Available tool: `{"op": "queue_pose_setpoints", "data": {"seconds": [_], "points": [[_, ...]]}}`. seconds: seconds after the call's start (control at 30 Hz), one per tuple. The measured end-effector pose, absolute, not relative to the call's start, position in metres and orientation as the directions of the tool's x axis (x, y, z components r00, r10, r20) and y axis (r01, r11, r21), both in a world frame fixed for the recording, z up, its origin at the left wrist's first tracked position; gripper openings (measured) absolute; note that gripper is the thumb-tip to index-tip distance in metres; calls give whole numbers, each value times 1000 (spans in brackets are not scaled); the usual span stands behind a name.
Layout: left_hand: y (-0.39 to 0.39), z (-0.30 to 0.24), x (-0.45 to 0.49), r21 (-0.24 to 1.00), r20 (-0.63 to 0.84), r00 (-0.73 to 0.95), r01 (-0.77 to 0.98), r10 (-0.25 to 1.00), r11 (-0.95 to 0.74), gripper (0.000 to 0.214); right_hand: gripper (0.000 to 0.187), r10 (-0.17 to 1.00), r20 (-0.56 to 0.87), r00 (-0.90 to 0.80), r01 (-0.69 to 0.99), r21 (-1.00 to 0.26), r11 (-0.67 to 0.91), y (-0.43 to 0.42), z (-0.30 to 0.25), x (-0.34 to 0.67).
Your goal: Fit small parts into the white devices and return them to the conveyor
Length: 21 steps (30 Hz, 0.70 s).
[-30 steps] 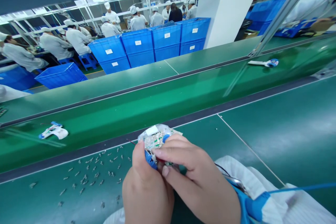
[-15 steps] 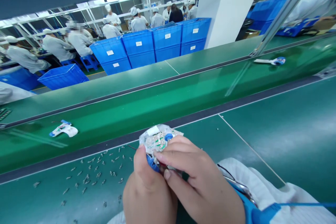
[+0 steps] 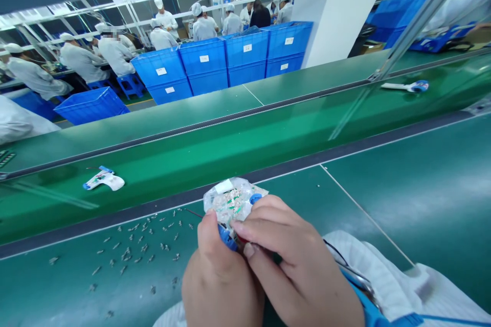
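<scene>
My left hand (image 3: 219, 271) is closed around a blue plastic housing (image 3: 227, 238), mostly hidden by the fingers. A thin dark wire (image 3: 194, 213) sticks out at its left. My right hand (image 3: 286, 255) has thumb and forefinger pinched together at the housing's right side. Something reddish shows between those fingers, too covered to name. Just beyond the hands, a clear plastic bag (image 3: 213, 201) of small pale and green parts lies on the green table. A round blue piece (image 3: 255, 198) shows beside the right fingers.
Many small metal parts (image 3: 126, 254) are scattered on the table at the left. A green conveyor belt (image 3: 184, 156) runs across ahead, carrying a white-and-blue housing (image 3: 109, 179) and another white-and-blue piece (image 3: 416, 86). Blue crates (image 3: 203, 64) and seated people (image 3: 79, 59) are farther back.
The white-and-blue housing on the belt has shifted right, as has the piece at far right. Both hands keep their hold, displaced slightly rightward in view.
</scene>
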<state>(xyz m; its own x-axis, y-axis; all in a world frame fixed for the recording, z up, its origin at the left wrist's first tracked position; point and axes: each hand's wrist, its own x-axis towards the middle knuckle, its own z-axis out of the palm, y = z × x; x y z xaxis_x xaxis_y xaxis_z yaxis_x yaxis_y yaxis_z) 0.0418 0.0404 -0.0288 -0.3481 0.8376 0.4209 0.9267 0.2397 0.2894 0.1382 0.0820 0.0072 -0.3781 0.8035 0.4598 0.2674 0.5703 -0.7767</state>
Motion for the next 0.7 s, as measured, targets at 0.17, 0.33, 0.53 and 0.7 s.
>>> {"op": "queue_pose_setpoints", "data": {"seconds": [0.17,0.33,0.53,0.7], "points": [[41,-30,43,343,439,-400,902,804,261,43,22,809,446,-384,267,-785,559,84,9,137],[42,-27,42,302,389,-381,913,839,275,45,22,813,423,-401,281,-788,548,84,7,136],[47,-14,32,554,164,-375,800,912,229,53,20,788,444,-426,210,-799,564,94,2,139],[48,-6,30,692,131,-339,705,932,159,58,19,816,369,-445,192,-851,489,104,6,139]]}}
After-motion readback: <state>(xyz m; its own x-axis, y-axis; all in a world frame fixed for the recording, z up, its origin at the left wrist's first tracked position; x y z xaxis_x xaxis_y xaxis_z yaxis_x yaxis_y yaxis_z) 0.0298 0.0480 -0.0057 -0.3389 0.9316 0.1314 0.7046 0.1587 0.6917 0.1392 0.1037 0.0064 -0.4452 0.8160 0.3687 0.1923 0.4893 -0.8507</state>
